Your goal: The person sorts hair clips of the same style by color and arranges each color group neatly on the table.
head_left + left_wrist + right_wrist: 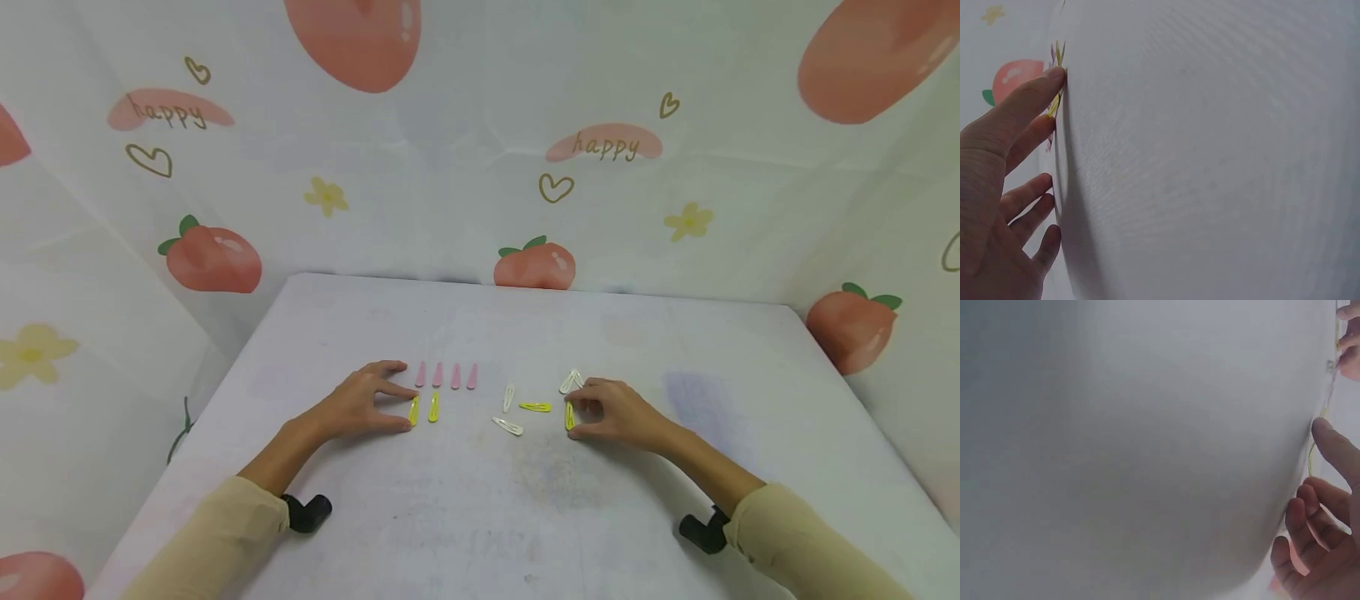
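With thumb and index finger, my left hand [362, 406] pinches a yellow snap hair clip [414, 410] by its two ends on the table. Another yellow clip [433, 407] lies upright in line just right of it. Across the table, my right hand [621, 414] holds a yellow hair clip [569, 415] lengthwise between thumb and index finger. A third loose-looking yellow clip [535, 407] lies sideways left of that hand. In the left wrist view, the thumb [1054, 74] partly covers the gripped clip; in the right wrist view only a thin yellow edge [1310, 461] shows.
Several pink clips [455, 377] stand in a row behind the left yellow ones. Two white clips [508, 397] lie mid-table, and a white pair [572, 381] forms a V behind my right fingers. The white-covered table [450, 517] meets a peach-print cloth [450, 208].
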A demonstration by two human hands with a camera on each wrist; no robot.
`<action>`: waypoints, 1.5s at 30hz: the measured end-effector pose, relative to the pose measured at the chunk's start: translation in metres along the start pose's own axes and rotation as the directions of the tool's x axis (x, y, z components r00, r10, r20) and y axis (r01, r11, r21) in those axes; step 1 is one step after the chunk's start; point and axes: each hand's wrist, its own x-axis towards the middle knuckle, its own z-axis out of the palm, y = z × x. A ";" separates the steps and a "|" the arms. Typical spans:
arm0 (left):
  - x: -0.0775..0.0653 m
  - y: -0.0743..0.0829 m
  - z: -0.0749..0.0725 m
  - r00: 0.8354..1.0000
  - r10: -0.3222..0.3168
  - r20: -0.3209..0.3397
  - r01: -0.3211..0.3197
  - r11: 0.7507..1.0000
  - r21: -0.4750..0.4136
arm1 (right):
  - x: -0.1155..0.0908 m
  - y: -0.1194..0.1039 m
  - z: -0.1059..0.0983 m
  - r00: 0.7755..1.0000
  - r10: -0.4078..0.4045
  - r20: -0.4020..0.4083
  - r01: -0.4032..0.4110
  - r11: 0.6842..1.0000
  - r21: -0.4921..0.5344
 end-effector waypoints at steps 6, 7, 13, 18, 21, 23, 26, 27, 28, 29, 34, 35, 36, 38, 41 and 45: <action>-0.001 -0.001 -0.001 1.000 -0.007 -0.001 0.007 1.000 -0.008 | 0.036 -0.033 0.007 0.999 -0.006 0.040 0.006 1.000 -0.015; -0.001 -0.002 0.000 1.000 -0.006 -0.001 0.006 1.000 -0.011 | 0.043 -0.038 0.009 0.999 -0.008 0.047 0.009 1.000 -0.017; 0.001 -0.002 0.001 1.000 0.006 0.004 -0.006 1.000 -0.006 | 0.077 -0.070 0.027 0.994 -0.064 0.094 0.068 0.997 -0.045; 0.001 0.000 -0.001 1.000 0.001 0.005 -0.001 1.000 -0.005 | 0.095 -0.091 0.044 0.989 -0.083 0.124 0.092 0.994 -0.063; 0.001 0.001 -0.001 1.000 0.000 0.007 0.000 1.000 -0.001 | 0.103 -0.098 0.052 0.987 -0.082 0.139 0.094 0.993 -0.077; 0.001 0.001 -0.002 1.000 -0.001 0.010 0.001 1.000 -0.004 | 0.106 -0.101 0.056 0.986 -0.085 0.146 0.098 0.992 -0.086; 0.000 0.002 -0.002 1.000 0.001 0.011 -0.001 1.000 -0.007 | 0.109 -0.104 0.060 0.986 -0.073 0.150 0.088 0.991 -0.098; 0.000 0.002 -0.002 1.000 0.005 0.010 -0.005 1.000 -0.007 | 0.110 -0.104 0.060 0.986 -0.070 0.150 0.086 0.991 -0.101; 0.000 0.002 -0.002 1.000 0.005 0.010 -0.005 1.000 -0.007 | 0.111 -0.105 0.061 0.986 -0.066 0.151 0.083 0.991 -0.108; 0.000 0.002 -0.002 1.000 0.004 0.009 -0.004 1.000 -0.007 | 0.111 -0.105 0.062 0.986 -0.062 0.152 0.080 0.990 -0.118; 0.001 0.001 -0.001 1.000 0.000 0.013 0.000 1.000 0.002 | 0.109 -0.104 0.057 0.989 -0.047 0.139 0.064 0.991 -0.119; 0.001 0.001 -0.001 1.000 -0.001 0.013 0.000 1.000 0.006 | 0.107 -0.103 0.054 0.990 -0.039 0.137 0.054 0.993 -0.107; 0.001 0.000 0.000 1.000 -0.002 0.013 0.001 1.000 0.010 | 0.104 -0.102 0.050 0.991 -0.031 0.132 0.044 0.994 -0.097; 0.001 0.001 0.000 1.000 -0.004 0.010 0.004 1.000 0.012 | 0.098 -0.098 0.042 0.992 -0.018 0.123 0.028 0.997 -0.073; 0.001 0.001 0.000 1.000 -0.009 0.006 0.009 1.000 0.017 | 0.088 -0.085 0.030 0.994 -0.011 0.111 0.015 0.999 -0.036; 0.000 0.001 0.000 1.000 -0.013 0.007 0.013 1.000 0.016 | 0.070 -0.062 0.017 0.996 -0.018 0.092 0.020 1.000 -0.022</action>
